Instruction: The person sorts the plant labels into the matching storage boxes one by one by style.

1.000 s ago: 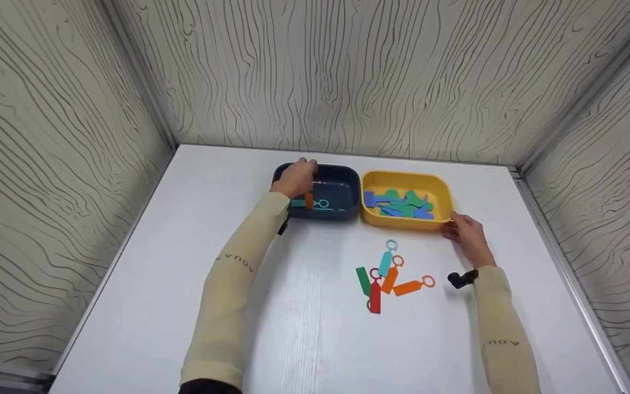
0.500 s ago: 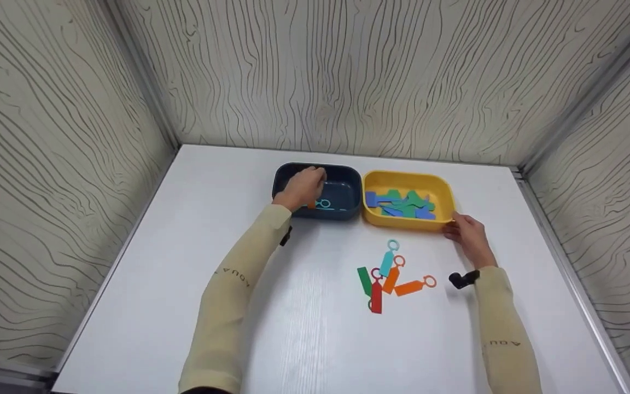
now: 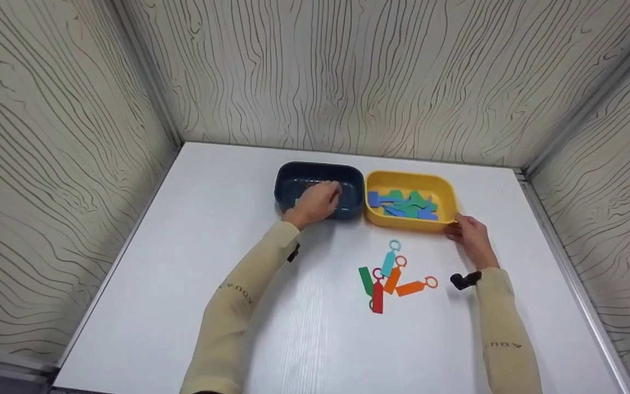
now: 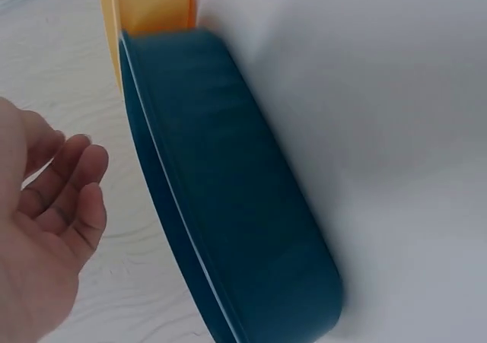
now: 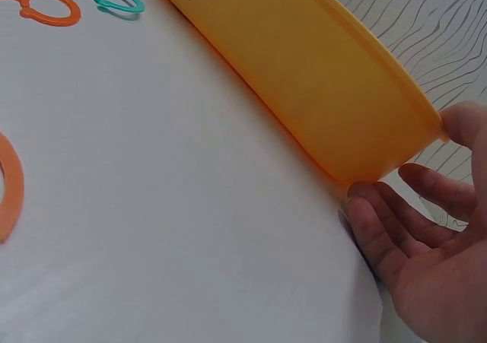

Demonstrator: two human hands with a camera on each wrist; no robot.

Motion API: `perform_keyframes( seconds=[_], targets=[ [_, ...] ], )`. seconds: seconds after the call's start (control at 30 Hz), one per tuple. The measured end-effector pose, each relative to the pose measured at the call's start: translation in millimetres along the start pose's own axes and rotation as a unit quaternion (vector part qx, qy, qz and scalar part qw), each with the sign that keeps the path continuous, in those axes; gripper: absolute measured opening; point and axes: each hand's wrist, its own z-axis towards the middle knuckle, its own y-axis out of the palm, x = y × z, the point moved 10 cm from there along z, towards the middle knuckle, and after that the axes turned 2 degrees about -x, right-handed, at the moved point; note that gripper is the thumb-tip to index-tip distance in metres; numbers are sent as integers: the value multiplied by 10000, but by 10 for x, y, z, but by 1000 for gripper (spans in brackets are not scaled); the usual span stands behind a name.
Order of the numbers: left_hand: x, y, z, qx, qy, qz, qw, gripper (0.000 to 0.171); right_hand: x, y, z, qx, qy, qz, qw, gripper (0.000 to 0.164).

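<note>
My left hand [image 3: 318,202] hovers over the dark blue bin [image 3: 293,183], palm inward. In the left wrist view its fingers are loosely bent above the rim, with nothing visible between them. A sliver of a green piece [image 3: 297,202] shows in that bin beside the hand; the hand covers most of the rest. My right hand [image 3: 471,238] grips the front right corner of the yellow bin [image 3: 408,223], thumb on the rim and fingers against the wall below. Flat blue and green pieces [image 3: 413,212] lie inside the yellow bin.
Flat ring-ended tags lie on the white table [image 3: 315,339] before the bins: turquoise [image 3: 388,264], red [image 3: 378,298], green [image 3: 366,279], and two orange, one at the right [image 3: 410,288]. The bins stand side by side, near the wood-patterned back wall [image 3: 315,82].
My left hand has moved right and toward me across the dark blue bin, covering the turquoise and orange tags seen there before. My right hand has stayed on the yellow bin.
</note>
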Motion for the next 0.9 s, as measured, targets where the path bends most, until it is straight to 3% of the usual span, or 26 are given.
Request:
perform_keyframes(
  seconds=[0.23, 0.5, 0.6, 0.7, 0.9],
  targets=[
    [332, 231, -98, -477, 267, 122, 9984, 17, 63, -62, 111, 2, -137, 258, 9996, 48],
    [619, 520, -287, -1333, 145, -522, 9896, 24, 125, -109, 174, 86, -132, 184, 9997, 58],
    [767, 618, -369, -1585, 358, -368, 9860, 24, 127, -107, 179, 61, -94, 197, 9997, 59],
    [945, 717, -451, -1778, 791, 45, 9809, 26, 131, -106, 181, 64, -41, 148, 9999, 61],
    [1222, 923, -615, -2090, 1556, 846, 9618, 32, 125, -101, 172, 41, -126, 116, 9998, 62]
  ],
)
